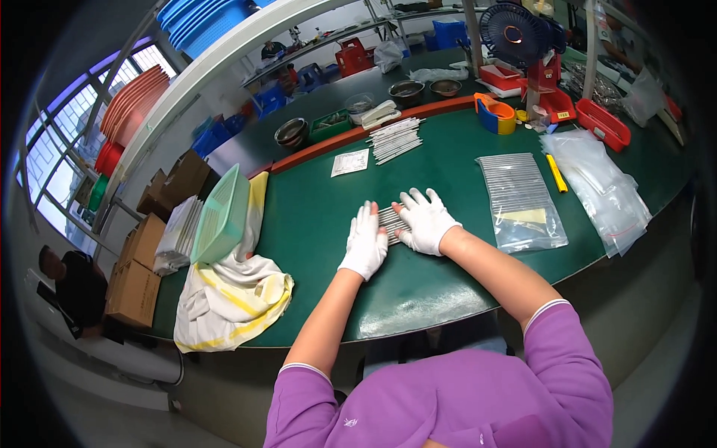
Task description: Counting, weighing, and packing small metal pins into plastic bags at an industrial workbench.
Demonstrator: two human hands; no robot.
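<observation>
A row of thin metal rods (pixel 390 224) lies on the green-topped table, between my two hands. My left hand (pixel 365 243), in a white glove with bare fingertips showing, rests along the row's left side with its fingers stretched out. On the right side, my right hand (pixel 428 222), gloved the same way, lies flat with fingers spread, its thumb side touching the rods. Farther off is a loose pile of thin, pale sticks (pixel 396 140) beside a printed paper slip (pixel 349 163). To the right, a clear bag holds a row of similar rods (pixel 515 183).
A yellow-handled cutter (pixel 556 173) and flat plastic bags (pixel 597 187) lie on the right. A tape dispenser (pixel 499 118), red trays (pixel 602 125) and a fan (pixel 515 33) stand behind. At left are a striped cloth (pixel 231 302), a green basket (pixel 222 216) and cartons (pixel 134 280).
</observation>
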